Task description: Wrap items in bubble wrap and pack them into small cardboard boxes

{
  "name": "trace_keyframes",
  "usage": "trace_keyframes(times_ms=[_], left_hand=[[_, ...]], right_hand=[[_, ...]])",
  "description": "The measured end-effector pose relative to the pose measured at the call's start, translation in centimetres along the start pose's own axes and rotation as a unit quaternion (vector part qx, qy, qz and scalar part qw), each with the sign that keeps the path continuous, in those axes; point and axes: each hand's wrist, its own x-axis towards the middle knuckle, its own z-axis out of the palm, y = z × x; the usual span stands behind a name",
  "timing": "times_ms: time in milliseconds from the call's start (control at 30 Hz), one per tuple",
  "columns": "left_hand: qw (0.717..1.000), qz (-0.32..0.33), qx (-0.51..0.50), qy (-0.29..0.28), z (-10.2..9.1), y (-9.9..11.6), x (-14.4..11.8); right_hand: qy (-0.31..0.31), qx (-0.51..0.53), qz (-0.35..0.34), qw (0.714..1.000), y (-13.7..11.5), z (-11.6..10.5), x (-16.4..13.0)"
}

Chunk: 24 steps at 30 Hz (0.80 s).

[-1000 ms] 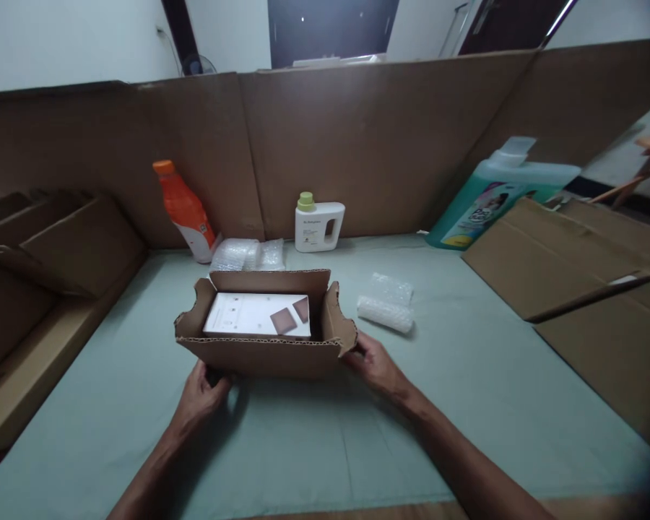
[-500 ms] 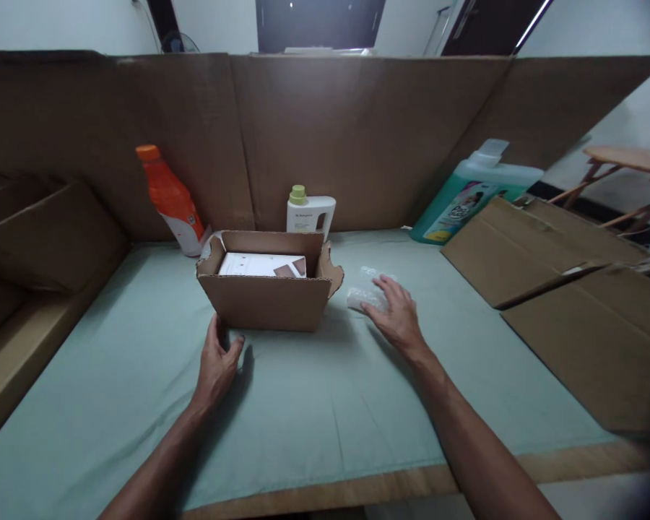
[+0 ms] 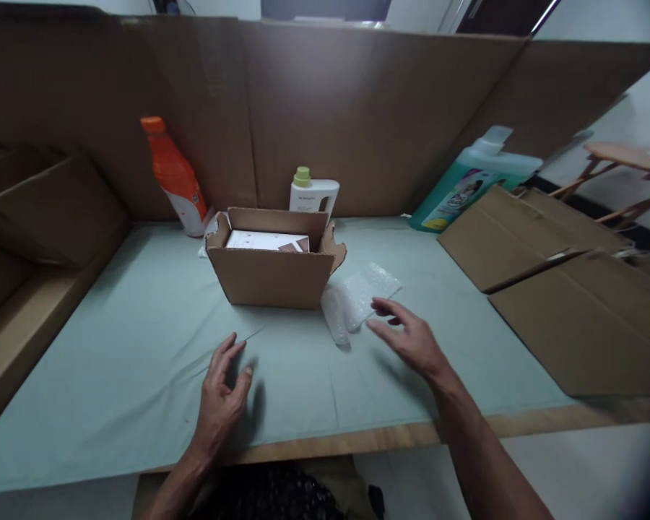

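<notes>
Your left hand [image 3: 220, 393] rests flat, fingers spread and empty. Your right hand [image 3: 406, 336], open and empty, is nearer the bubble wrap [image 3: 356, 298], just ahead-left of it on the desk [image 3: 141, 347], beside the box [image 3: 274, 263], long axis toward you.

Brown cardboard box [image 3: 274, 274] on a pale green cloth [image 3: 141, 347] — orange bottle [image 3: 174, 177], teal jug [image 3: 469, 188], clear bubble wrap [image 3: 357, 296].

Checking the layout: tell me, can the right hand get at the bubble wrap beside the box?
Probably yes: the right hand hovers open just short of the bubble wrap, with nothing between them.
</notes>
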Motion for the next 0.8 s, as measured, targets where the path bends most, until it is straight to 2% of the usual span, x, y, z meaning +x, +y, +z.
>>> trace_keyframes(times_ms=[100, 200, 300, 367, 400, 467, 533, 600, 700, 800], left_hand=[[0.999, 0.022, -0.021, -0.028, 1.2, 0.8, -0.3], [0.997, 0.035, -0.044, -0.047, 2.1, 1.1, -1.2], [0.994, 0.016, -0.077, -0.075, 2.1, 0.8, -2.1], [0.988, -0.029, -0.118, -0.094, 1.5, 0.6, -2.5], [0.983, -0.057, -0.141, -0.099, 1.2, 0.6, -2.5], [0.972, -0.105, -0.182, -0.102, 0.6, 0.7, -2.3], [0.966, -0.126, -0.2, -0.104, 0.3, 1.0, -1.9], [0.971, -0.122, -0.177, -0.104, 0.3, 1.4, -1.6], [0.988, -0.065, -0.081, -0.112, 0.5, 1.6, -1.6], [0.991, 0.011, -0.013, -0.133, 0.6, 1.4, -1.6]], right_hand=[[-0.043, -0.11, -0.062, 0.991, 0.5, 3.5, 0.7], [-0.016, -0.202, -0.128, 0.971, -0.1, 6.3, -0.1], [0.024, -0.203, -0.189, 0.961, -1.8, 6.5, -2.5], [0.018, -0.183, -0.224, 0.957, -3.5, 6.0, -4.7], [-0.01, -0.17, -0.242, 0.955, -4.4, 5.9, -5.9], [-0.111, -0.129, -0.281, 0.944, -6.1, 6.0, -8.2], [-0.205, -0.064, -0.309, 0.926, -7.1, 6.4, -10.1], [-0.23, -0.002, -0.301, 0.926, -7.0, 6.4, -11.3], [-0.154, 0.035, -0.199, 0.967, -5.2, 5.3, -11.3], [-0.083, 0.034, -0.09, 0.992, -3.3, 3.8, -9.4]])
